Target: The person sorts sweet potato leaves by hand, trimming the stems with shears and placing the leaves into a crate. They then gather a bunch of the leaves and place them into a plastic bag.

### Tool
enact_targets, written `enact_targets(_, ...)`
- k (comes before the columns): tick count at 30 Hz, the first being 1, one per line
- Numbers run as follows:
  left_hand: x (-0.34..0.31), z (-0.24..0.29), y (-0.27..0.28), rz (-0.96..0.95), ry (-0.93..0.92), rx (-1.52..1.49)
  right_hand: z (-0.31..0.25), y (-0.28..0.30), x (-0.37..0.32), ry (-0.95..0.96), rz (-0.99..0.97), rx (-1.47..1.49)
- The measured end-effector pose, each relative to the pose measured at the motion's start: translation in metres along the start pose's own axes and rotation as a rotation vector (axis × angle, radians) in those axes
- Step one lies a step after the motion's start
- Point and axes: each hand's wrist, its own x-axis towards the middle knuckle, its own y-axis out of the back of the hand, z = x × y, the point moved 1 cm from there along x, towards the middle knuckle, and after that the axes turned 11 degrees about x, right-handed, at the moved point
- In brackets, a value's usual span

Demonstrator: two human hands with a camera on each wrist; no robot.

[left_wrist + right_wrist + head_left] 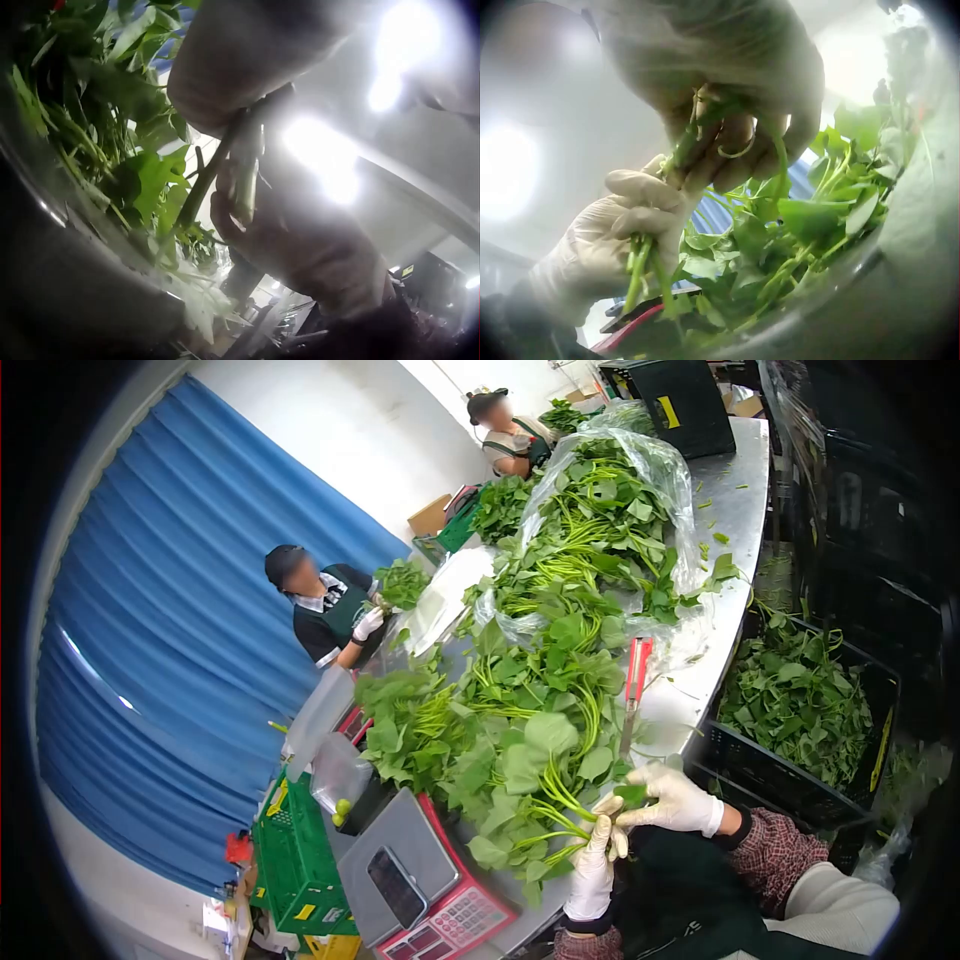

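Note:
My gloved left hand (592, 872) grips a small bunch of green stems (562, 792), whose leaves spread toward the pile. Close beside it, my gloved right hand (675, 802) pinches a leafy stem (632, 794) near the bunch's cut ends. In the right wrist view the left hand (619, 236) has stems (635, 277) poking out below its curled fingers, and the right hand (720, 67) curls over a bent stem (781, 161). The left wrist view is partly glared; the right hand (300, 247) shows behind a thick stem (196, 193).
Leafy greens (590, 550) pile along the metal table (722, 490). A red-handled knife (636, 680) lies right of them, a scale (420, 875) at the near left. A black crate (800, 765) of greens stands at right, green crates (300, 860) at left. Two people work across the table.

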Motion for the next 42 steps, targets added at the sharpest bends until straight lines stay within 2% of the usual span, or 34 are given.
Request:
enact_targets(1,-0.002,0.002,0.001,0.023,-0.014,0.000,0.007,-0.010,0.003,-0.066,-0.022,0.256)
enact_targets(2,-0.002,0.004,0.001,0.032,-0.019,0.005,0.009,-0.011,0.002,-0.061,-0.030,0.262)
enact_targets(4,-0.003,0.004,0.001,0.160,-0.116,-0.086,0.007,-0.005,-0.001,-0.050,0.058,0.047)
enact_targets(5,-0.002,0.002,0.001,0.168,-0.124,-0.088,0.011,-0.001,-0.001,0.158,0.226,-0.219)
enact_targets(7,-0.001,-0.004,-0.001,0.126,-0.112,-0.090,-0.001,0.005,-0.007,0.263,0.272,-0.496)
enact_targets(8,-0.002,-0.014,-0.009,0.024,-0.064,0.053,-0.002,0.014,-0.013,0.308,0.370,-0.667)
enact_targets(9,-0.005,-0.019,-0.016,0.006,-0.030,0.104,0.001,0.029,-0.023,0.346,0.474,-0.840)
enact_targets(11,-0.003,-0.013,-0.008,0.043,-0.169,0.002,0.034,0.076,-0.043,0.192,0.752,-1.022)
enact_targets(12,-0.005,0.002,-0.009,0.166,-0.148,-0.035,0.055,0.121,-0.064,0.024,0.879,-0.879)
enact_targets(13,-0.006,0.007,-0.006,0.163,-0.167,-0.087,0.068,0.155,-0.074,-0.137,0.993,-0.727)
enact_targets(15,-0.009,0.015,-0.001,0.093,-0.073,0.064,0.016,0.155,-0.064,-0.040,0.994,-1.425)
enact_targets(16,-0.009,0.013,0.000,0.098,-0.083,0.062,0.019,0.158,-0.068,-0.180,0.985,-1.413)
enact_targets(17,-0.009,0.007,-0.002,0.085,-0.028,0.094,0.013,0.147,-0.064,-0.178,0.987,-1.413)
enact_targets(19,-0.009,-0.004,-0.002,0.051,0.037,0.128,-0.012,0.104,-0.043,0.055,0.792,-0.803)
enact_targets(21,-0.007,-0.013,-0.001,-0.033,0.012,0.356,-0.035,0.064,-0.024,-0.014,0.351,-0.371)
enact_targets(23,-0.011,-0.001,-0.007,-0.030,-0.020,0.371,-0.028,0.032,-0.006,-0.072,0.079,0.112)
enact_targets(25,-0.015,0.000,0.002,-0.044,-0.070,0.661,-0.019,0.008,0.005,-0.076,0.022,0.256)
enact_targets(31,-0.018,-0.008,0.015,0.110,-0.078,0.547,-0.023,-0.006,0.012,-0.061,0.081,0.242)
enact_targets(33,-0.016,-0.010,0.011,0.146,-0.085,0.555,-0.027,-0.004,0.010,0.097,0.167,-0.119)
enact_targets(34,-0.016,-0.011,0.007,0.169,-0.074,0.526,-0.029,-0.005,0.010,0.268,0.220,-0.292)
enact_targets(35,-0.016,-0.013,0.004,0.192,-0.063,0.497,-0.031,-0.008,0.010,0.266,0.222,-0.299)
enact_targets(37,-0.013,-0.018,0.000,0.188,-0.069,0.466,-0.037,-0.011,0.006,0.416,0.369,-0.489)
enact_targets(39,-0.013,-0.016,-0.004,0.189,-0.075,0.440,-0.040,-0.004,-0.001,0.434,0.398,-0.483)
enact_targets(41,-0.013,-0.006,-0.010,0.206,-0.085,0.445,-0.040,0.013,-0.009,0.320,0.300,-0.666)
enact_targets(42,-0.013,-0.005,-0.009,0.210,-0.087,0.445,-0.032,0.019,-0.008,0.465,0.605,-0.587)
